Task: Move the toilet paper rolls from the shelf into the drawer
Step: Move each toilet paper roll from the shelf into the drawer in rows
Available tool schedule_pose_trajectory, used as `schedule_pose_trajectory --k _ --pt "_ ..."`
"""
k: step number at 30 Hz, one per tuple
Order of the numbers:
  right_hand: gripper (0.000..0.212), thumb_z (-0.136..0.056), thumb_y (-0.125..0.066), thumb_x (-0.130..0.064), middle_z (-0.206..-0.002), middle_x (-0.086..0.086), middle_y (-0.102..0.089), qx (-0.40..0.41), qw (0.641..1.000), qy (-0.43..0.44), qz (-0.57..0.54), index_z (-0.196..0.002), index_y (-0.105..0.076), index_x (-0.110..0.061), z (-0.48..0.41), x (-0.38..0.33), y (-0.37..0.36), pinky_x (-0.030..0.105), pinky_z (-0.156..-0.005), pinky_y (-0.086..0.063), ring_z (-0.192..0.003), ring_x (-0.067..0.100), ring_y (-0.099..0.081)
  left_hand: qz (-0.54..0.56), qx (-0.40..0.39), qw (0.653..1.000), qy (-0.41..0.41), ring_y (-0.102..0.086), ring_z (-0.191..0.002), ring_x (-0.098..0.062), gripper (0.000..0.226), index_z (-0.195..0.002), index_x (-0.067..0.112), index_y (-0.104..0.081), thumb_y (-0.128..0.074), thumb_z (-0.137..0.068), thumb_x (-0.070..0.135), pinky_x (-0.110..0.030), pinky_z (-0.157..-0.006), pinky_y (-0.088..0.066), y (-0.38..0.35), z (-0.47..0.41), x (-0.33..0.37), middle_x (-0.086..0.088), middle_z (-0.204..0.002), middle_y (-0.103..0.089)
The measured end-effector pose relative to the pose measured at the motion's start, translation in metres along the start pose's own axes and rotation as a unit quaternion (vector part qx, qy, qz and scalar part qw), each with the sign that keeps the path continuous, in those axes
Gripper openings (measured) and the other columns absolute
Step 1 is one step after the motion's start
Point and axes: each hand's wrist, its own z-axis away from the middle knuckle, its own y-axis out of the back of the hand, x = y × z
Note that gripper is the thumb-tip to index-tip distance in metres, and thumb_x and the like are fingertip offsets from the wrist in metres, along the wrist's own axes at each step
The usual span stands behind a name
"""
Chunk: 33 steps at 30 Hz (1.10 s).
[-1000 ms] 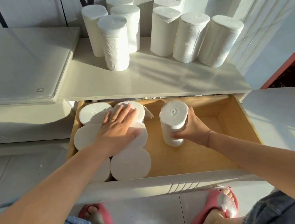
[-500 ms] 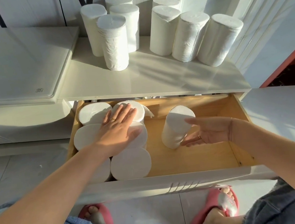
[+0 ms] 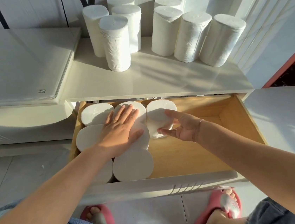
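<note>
Several white toilet paper rolls stand upright on the white shelf [image 3: 148,82], in a left cluster [image 3: 116,45] and a right row [image 3: 191,36]. Below it the wooden drawer [image 3: 210,141] is pulled out, with several rolls [image 3: 132,167] packed on end in its left half. My left hand [image 3: 121,131] lies flat on top of those rolls, fingers spread. One more roll [image 3: 158,110] stands at the back, against the packed ones. My right hand [image 3: 183,128] is open beside it, thumb at its top edge and fingertips against its lower side.
The drawer's right half shows bare wood. Its white front panel [image 3: 151,187] is close to my feet in pink slippers [image 3: 225,204]. A white glass-topped surface [image 3: 18,67] adjoins the shelf on the left. White panelled walls and a red frame [image 3: 288,62] stand to the right.
My right hand let go of the roll it held upright in mid-drawer, then pushed it left and back against the packed rolls. My left hand has stayed flat on the rolls.
</note>
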Motion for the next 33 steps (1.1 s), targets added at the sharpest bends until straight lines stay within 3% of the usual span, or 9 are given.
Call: schedule_pose_trajectory --k 6,9,11,13,16,20,24,27,33 --pt "0.027 -0.084 -0.072 -0.023 -0.127 0.013 -0.045 0.038 0.999 0.018 -0.030 -0.100 -0.054 -0.009 -0.005 0.008 -0.013 0.046 -0.087 -0.055 -0.108 0.045 -0.059 -0.006 0.005 1.000 0.002 0.016 -0.143 -0.012 0.091 -0.150 0.027 -0.002 0.008 -0.072 0.075 -0.038 -0.115 0.011 -0.003 -0.004 -0.002 0.006 -0.158 0.010" --pt "0.043 -0.087 -0.067 -0.038 -0.115 0.008 -0.052 0.083 0.992 0.032 0.092 -0.117 -0.054 -0.009 -0.003 0.006 -0.011 0.040 -0.093 -0.049 -0.095 0.032 -0.058 -0.006 -0.003 1.000 0.002 0.014 -0.144 -0.013 0.097 -0.150 0.027 -0.002 0.013 -0.069 0.079 -0.040 -0.115 0.009 -0.004 -0.006 -0.003 0.005 -0.159 0.009" --pt "0.054 -0.086 -0.065 -0.042 -0.124 0.010 -0.057 0.196 0.955 0.118 0.191 -0.125 -0.053 -0.007 -0.003 0.002 -0.003 0.033 -0.085 -0.042 -0.098 0.025 -0.056 -0.010 -0.005 1.000 0.004 0.017 -0.143 -0.012 0.089 -0.150 0.025 0.000 0.005 -0.077 0.077 -0.039 -0.115 0.011 -0.005 -0.005 -0.002 0.004 -0.158 0.011" --pt "0.047 -0.084 -0.066 -0.034 -0.121 0.012 -0.059 0.282 0.899 0.262 0.207 -0.120 -0.053 -0.007 0.004 -0.005 -0.002 0.023 -0.076 -0.041 -0.096 0.023 -0.057 -0.017 -0.003 1.000 0.012 0.017 -0.143 -0.013 0.078 -0.150 0.022 -0.002 -0.012 -0.088 0.067 -0.038 -0.114 0.012 -0.004 -0.004 -0.001 0.001 -0.159 0.011" --pt "0.031 -0.082 -0.069 -0.027 -0.096 0.007 -0.055 0.237 0.830 0.438 0.250 -0.103 -0.050 -0.015 0.013 -0.016 -0.026 0.009 -0.063 -0.039 -0.081 0.017 -0.051 -0.013 0.014 1.000 0.024 0.008 -0.145 -0.017 0.071 -0.150 0.019 -0.005 -0.026 -0.093 0.057 -0.037 -0.113 0.010 0.000 -0.003 -0.004 -0.002 -0.159 0.003" --pt "0.047 -0.078 -0.076 -0.028 -0.111 0.010 -0.051 0.137 0.786 0.510 0.321 -0.113 -0.048 -0.013 0.002 -0.034 -0.082 0.018 -0.081 -0.043 -0.090 0.016 -0.051 0.010 0.030 0.999 0.036 0.012 -0.144 -0.012 0.067 -0.150 0.021 -0.005 -0.024 -0.094 0.055 -0.036 -0.114 0.011 0.004 -0.002 -0.007 0.003 -0.159 0.006" --pt "0.080 -0.073 -0.081 -0.030 -0.134 0.014 -0.042 0.087 0.791 0.498 0.343 -0.136 -0.037 -0.005 -0.034 -0.070 -0.135 0.033 -0.106 -0.040 -0.120 0.024 -0.047 0.009 0.022 0.999 0.049 0.011 -0.144 -0.012 0.067 -0.149 0.022 -0.006 -0.022 -0.094 0.056 -0.039 -0.116 0.006 0.006 -0.005 -0.010 0.003 -0.159 0.005" --pt "0.097 -0.070 -0.083 -0.033 -0.145 0.014 -0.034 0.066 0.806 0.486 0.330 -0.145 -0.027 -0.007 -0.059 -0.096 -0.162 0.036 -0.115 -0.030 -0.136 0.024 -0.035 -0.016 0.002 0.999 0.042 0.008 -0.145 -0.016 0.068 -0.149 0.022 -0.004 -0.025 -0.094 0.056 -0.040 -0.116 0.005 0.008 -0.006 -0.014 0.000 -0.159 0.006" --pt "0.109 -0.064 -0.086 -0.035 -0.150 0.013 -0.032 0.046 0.805 0.499 0.319 -0.148 -0.020 -0.010 -0.088 -0.116 -0.190 0.039 -0.117 -0.028 -0.138 0.026 -0.032 0.037 0.015 0.999 0.019 0.014 -0.144 -0.013 0.069 -0.150 0.024 -0.004 -0.028 -0.094 0.056 -0.038 -0.116 0.009 0.009 -0.001 -0.019 0.004 -0.159 0.011"
